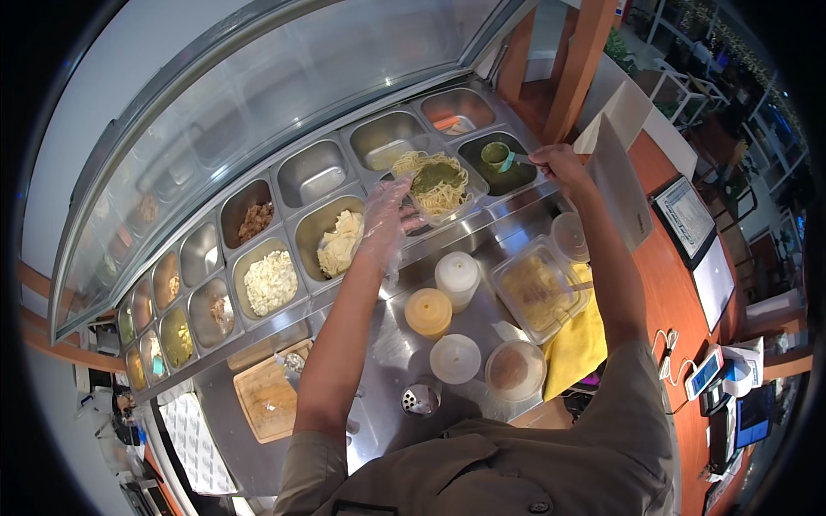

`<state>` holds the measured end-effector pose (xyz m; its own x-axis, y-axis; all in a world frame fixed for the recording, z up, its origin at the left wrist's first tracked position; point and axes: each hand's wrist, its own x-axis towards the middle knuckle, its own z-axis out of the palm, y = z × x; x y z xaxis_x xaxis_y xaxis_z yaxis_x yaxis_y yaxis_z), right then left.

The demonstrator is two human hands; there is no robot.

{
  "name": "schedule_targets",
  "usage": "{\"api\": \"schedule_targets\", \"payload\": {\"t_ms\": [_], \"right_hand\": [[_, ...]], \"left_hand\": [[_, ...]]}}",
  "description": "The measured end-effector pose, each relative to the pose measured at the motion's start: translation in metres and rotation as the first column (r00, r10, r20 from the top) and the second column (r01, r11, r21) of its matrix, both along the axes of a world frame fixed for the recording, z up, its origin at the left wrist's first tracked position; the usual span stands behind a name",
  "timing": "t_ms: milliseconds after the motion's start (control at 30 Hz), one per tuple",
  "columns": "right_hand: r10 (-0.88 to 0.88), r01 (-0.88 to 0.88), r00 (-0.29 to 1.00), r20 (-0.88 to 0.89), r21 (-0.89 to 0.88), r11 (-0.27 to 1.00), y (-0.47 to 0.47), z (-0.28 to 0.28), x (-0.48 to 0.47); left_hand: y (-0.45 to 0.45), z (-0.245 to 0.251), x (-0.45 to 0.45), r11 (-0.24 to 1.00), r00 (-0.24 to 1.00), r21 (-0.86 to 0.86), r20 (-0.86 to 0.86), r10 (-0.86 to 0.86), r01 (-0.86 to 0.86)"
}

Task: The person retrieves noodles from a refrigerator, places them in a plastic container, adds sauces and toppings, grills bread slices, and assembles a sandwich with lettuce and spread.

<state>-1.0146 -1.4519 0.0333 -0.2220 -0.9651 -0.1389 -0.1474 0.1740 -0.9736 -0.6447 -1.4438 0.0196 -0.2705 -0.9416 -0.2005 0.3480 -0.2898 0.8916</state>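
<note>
My left hand (391, 209), in a clear plastic glove, grips the near-left side of a clear plastic container. Inside it lies spaghetti (452, 201) topped with a patch of green sauce (437, 178). The container is over the steel pans of the prep counter. My right hand (559, 166), which looks bare, holds the handle of a small scoop (495, 155) with a teal part near its cup. Green sauce fills the cup, which is over a steel pan of green sauce (510, 183). The container partly hides the pan beneath it.
Steel pans of creamy spread (342, 245), crumbled white food (270, 282) and brown shredded food (256, 222) line the counter under a raised glass lid (310, 64). Nearer stand squeeze bottles (428, 312), a shaker (421, 396), a clear tub (539, 290), a yellow cloth (577, 361) and a wooden cutting board (268, 400).
</note>
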Motion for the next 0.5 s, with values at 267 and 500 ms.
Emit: {"api": "schedule_targets", "payload": {"t_ms": [267,500], "right_hand": [[0.016,-0.118,0.949,-0.314,-0.308,0.944,0.032,0.073,0.044],[-0.195,-0.205,0.757,-0.623,-0.510,0.835,0.056,0.089,0.089]], "left_hand": [[0.002,0.011,-0.034,0.999,0.999,-0.039,-0.042,-0.022,0.020],[0.004,0.013,-0.035,1.000,0.999,0.019,-0.044,-0.013,0.014]]}}
